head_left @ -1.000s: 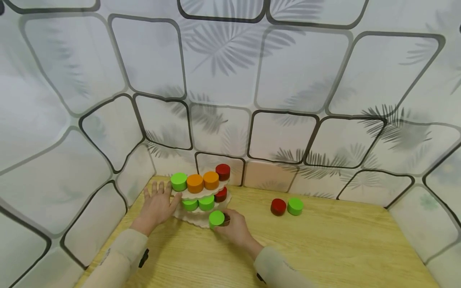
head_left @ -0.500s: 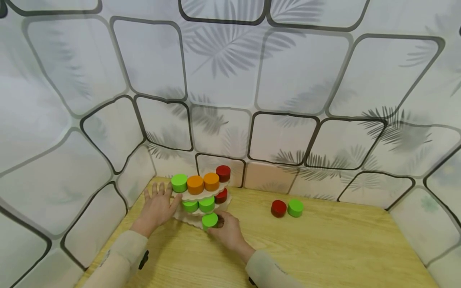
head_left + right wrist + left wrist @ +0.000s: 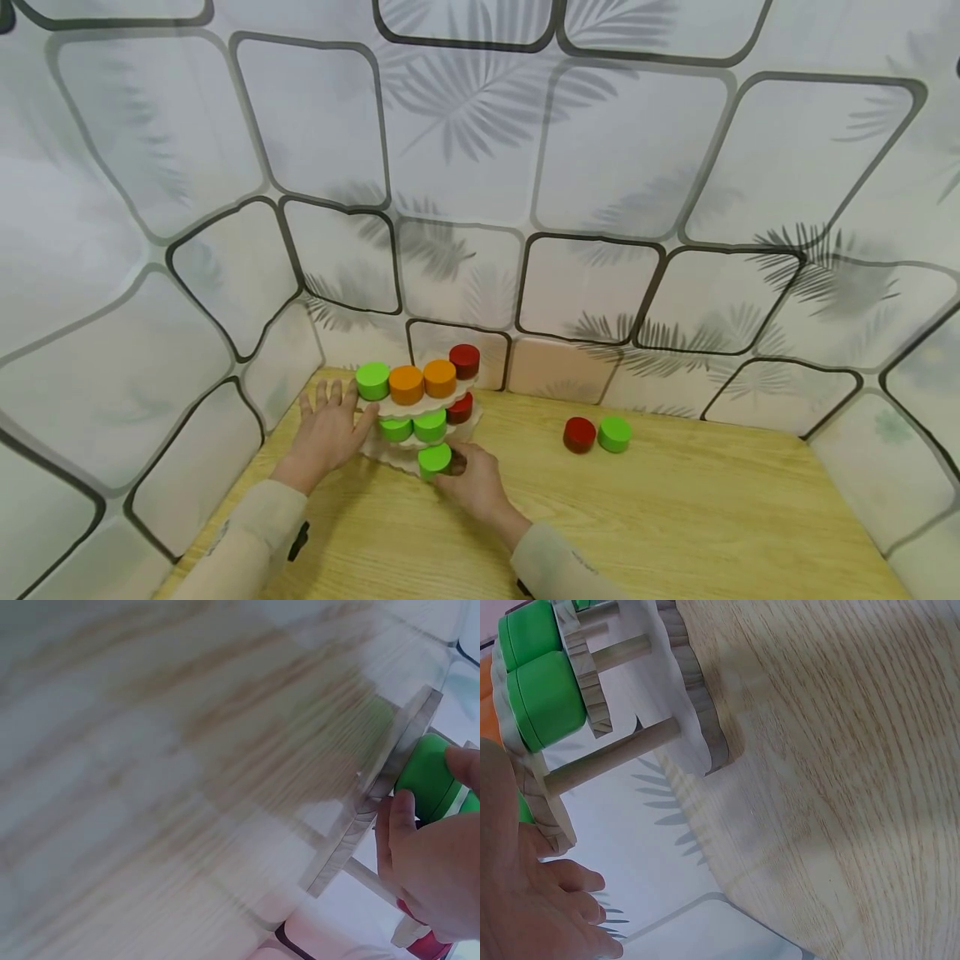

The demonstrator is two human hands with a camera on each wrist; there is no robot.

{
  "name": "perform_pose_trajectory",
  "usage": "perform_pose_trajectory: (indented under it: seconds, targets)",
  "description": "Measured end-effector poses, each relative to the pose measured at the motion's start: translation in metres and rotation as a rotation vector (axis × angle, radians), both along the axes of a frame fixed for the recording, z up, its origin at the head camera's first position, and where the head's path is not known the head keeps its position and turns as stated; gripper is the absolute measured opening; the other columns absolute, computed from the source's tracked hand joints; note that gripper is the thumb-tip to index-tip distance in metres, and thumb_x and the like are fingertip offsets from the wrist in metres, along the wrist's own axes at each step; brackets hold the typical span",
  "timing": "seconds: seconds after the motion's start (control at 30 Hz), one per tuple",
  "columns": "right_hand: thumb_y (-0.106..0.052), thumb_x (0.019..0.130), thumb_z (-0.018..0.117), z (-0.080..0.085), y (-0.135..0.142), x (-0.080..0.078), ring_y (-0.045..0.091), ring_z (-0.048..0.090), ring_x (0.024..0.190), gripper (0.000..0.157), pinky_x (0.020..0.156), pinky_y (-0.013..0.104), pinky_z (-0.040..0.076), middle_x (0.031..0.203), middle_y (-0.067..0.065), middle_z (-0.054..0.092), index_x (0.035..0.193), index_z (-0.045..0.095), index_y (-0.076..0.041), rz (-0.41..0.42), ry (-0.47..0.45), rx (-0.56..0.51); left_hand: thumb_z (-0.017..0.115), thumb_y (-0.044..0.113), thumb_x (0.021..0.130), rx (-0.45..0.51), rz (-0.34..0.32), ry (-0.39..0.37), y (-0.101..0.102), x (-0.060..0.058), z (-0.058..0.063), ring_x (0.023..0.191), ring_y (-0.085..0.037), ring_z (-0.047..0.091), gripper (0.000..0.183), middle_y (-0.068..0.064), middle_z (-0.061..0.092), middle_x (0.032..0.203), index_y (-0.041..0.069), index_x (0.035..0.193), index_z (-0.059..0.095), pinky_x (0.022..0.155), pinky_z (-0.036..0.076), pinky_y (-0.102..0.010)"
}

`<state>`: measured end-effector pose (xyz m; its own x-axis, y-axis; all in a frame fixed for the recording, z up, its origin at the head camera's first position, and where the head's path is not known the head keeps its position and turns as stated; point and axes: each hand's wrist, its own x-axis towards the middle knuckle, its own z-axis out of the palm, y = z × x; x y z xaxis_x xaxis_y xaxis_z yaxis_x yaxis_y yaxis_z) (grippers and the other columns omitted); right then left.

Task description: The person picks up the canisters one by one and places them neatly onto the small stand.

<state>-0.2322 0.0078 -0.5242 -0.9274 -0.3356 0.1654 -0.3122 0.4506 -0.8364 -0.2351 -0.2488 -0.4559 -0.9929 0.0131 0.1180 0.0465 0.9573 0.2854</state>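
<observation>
A wooden three-tier stand with scalloped edges (image 3: 390, 454) stands at the table's left. My right hand (image 3: 480, 487) pinches a green round block (image 3: 435, 460) between thumb and fingers at the front of the bottom tier. In the right wrist view that green block (image 3: 426, 776) sits against the tier's surface. My left hand (image 3: 324, 429) rests at the left edge of the top tier with its fingers spread, and in the left wrist view the hand (image 3: 532, 900) touches that tier's edge. The top tier bears a green block (image 3: 372, 381), two orange blocks (image 3: 407, 385) and a red block (image 3: 464, 360).
On the middle tier are two green blocks (image 3: 430, 425) and a red block (image 3: 460, 407). A loose red block (image 3: 580, 435) and a loose green block (image 3: 615, 434) stand side by side on the wooden table (image 3: 675, 508). Patterned curtains (image 3: 465, 267) enclose the back and sides.
My right hand has moved slightly left with the green block, further over the bottom tier, and has been nearly still in the last half second. My left hand has stayed in place.
</observation>
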Motion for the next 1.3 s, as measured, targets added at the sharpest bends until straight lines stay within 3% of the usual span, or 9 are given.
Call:
perform_pose_trajectory:
  seconds: [0.3,0.57,0.8,1.1,1.3]
  targets:
    - [-0.005,0.087,0.084,0.003,-0.006,0.003,0.012,0.057,0.08,0.037,0.067,0.019,0.048,0.091,0.014,0.068,0.123,0.076,0.001,0.0,0.045,0.0,0.034,0.05,0.114,-0.002,0.007,0.016,0.0,0.0,-0.002,0.153,-0.064,0.019,0.075,-0.043,0.031,0.161,-0.009,0.161,0.032,0.119,0.009,-0.083]
    - [-0.006,0.088,0.082,-0.003,-0.013,0.002,0.006,0.057,0.079,0.029,0.068,0.019,0.05,0.09,0.011,0.071,0.117,0.078,-0.001,-0.009,0.074,-0.024,0.032,0.051,0.114,-0.002,0.003,0.01,-0.001,0.0,-0.002,0.154,-0.065,0.017,0.076,-0.044,0.029,0.161,-0.009,0.161,0.031,0.119,0.009,-0.084]
    - [-0.008,0.089,0.08,-0.006,-0.019,-0.001,0.003,0.051,0.074,0.017,0.066,0.018,0.046,0.083,0.001,0.066,0.105,0.079,-0.003,-0.004,0.074,-0.016,0.033,0.05,0.114,-0.013,0.005,0.016,0.0,0.0,-0.002,0.153,-0.064,0.019,0.075,-0.043,0.03,0.161,-0.009,0.161,0.032,0.119,0.011,-0.083]
    - [-0.006,0.087,0.08,-0.008,-0.025,-0.001,0.003,0.054,0.075,0.023,0.066,0.018,0.049,0.091,0.01,0.076,0.109,0.081,-0.002,-0.032,0.066,-0.032,0.031,0.052,0.114,0.016,0.0,0.002,0.0,-0.002,-0.002,0.155,-0.063,0.013,0.077,-0.042,0.028,0.163,-0.007,0.162,0.029,0.12,0.006,-0.083]
    - [-0.01,0.088,0.082,-0.009,-0.029,-0.002,0.003,0.053,0.074,0.019,0.066,0.018,0.048,0.091,0.009,0.076,0.106,0.081,-0.004,-0.029,0.066,-0.022,0.033,0.05,0.114,-0.003,0.004,0.024,-0.001,-0.001,-0.003,0.154,-0.064,0.017,0.076,-0.043,0.031,0.161,-0.008,0.161,0.031,0.12,0.011,-0.083]
